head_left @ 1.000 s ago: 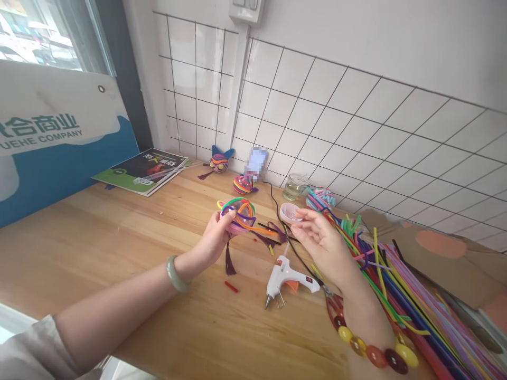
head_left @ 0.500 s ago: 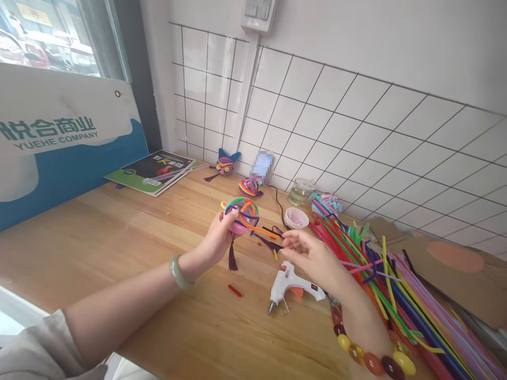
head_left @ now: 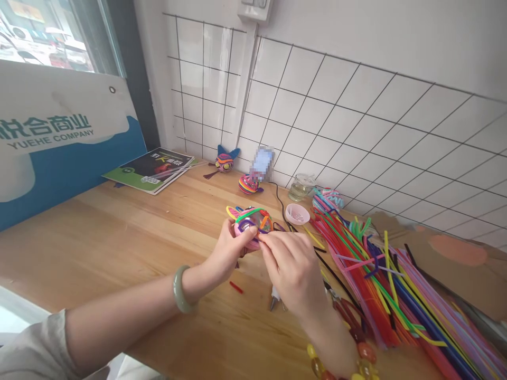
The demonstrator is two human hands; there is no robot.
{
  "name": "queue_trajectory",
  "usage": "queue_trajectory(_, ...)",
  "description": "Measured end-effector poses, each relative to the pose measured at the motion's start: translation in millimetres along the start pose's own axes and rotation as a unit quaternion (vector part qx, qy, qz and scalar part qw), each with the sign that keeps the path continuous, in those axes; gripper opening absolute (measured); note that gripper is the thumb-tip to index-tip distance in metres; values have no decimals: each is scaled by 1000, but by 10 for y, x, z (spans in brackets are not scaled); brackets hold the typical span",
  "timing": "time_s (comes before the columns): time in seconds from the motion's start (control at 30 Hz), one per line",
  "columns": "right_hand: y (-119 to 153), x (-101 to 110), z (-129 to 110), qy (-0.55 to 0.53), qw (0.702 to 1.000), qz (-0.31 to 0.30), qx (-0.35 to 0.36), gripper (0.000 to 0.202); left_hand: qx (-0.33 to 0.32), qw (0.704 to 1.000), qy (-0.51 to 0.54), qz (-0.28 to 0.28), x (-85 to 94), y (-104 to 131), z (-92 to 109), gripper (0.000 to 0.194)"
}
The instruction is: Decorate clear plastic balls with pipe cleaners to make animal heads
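Note:
A round ornament [head_left: 253, 213] wrapped in colourful pipe cleaners, with a clear middle and a pink-and-yellow ear shape on one side, sits in my left hand [head_left: 227, 248]. My left fingers are closed round its lower side, the thumb pressing on its front. Against its right side, my right hand [head_left: 295, 264] is closed in a pinch at an orange pipe cleaner [head_left: 264, 221] that lies on the front. The pinched end is hidden by the fingers. Beneath my right hand shows the nozzle of a white glue gun [head_left: 274, 300]; its body is covered.
Many loose pipe cleaners [head_left: 380, 295] spread over the right side. Pliers [head_left: 344, 309] lie by my right wrist. A small pink bowl [head_left: 297, 214], a glass jar [head_left: 301, 187], a phone [head_left: 262, 162] and finished ornaments [head_left: 225, 161] stand along the wall. A red piece [head_left: 236, 287] lies in front.
My right hand has moved left to the ornament and closed on it at the orange pipe cleaner. The ornament has shifted slightly right and turned. The glue gun is now mostly covered.

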State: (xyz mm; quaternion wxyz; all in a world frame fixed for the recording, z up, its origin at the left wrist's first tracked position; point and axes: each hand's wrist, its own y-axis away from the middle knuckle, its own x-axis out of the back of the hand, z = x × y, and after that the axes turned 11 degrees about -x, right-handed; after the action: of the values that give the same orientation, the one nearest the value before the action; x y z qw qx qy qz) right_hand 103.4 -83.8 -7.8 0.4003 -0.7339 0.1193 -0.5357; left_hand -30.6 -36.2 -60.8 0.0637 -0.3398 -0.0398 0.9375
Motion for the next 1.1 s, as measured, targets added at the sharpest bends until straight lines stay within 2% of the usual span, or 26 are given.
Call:
queue_trajectory(0.2, 34, -39, 27, 41, 998, 20, 36, 17, 39, 999, 32, -15, -114, 37, 99, 42)
queue_trajectory(0.37, 41, -44, 41, 67, 996, 34, 45, 19, 51, 997, 56, -4, -108, 42, 95, 36)
queue_trajectory(0.6, 31, -37, 28, 73, 996, 33, 44, 17, 49, 997, 60, -1, -109, 38, 88, 38)
queue_trajectory(0.93, 37, -40, 40, 67, 996, 33, 44, 18, 49, 994, 84, -48, -80, 17, 51, 30)
queue_trajectory(1.1, 28, -38, 36, 64, 997, 22, 43, 17, 64, 994, 76, -34, -61, 10, 55, 30)
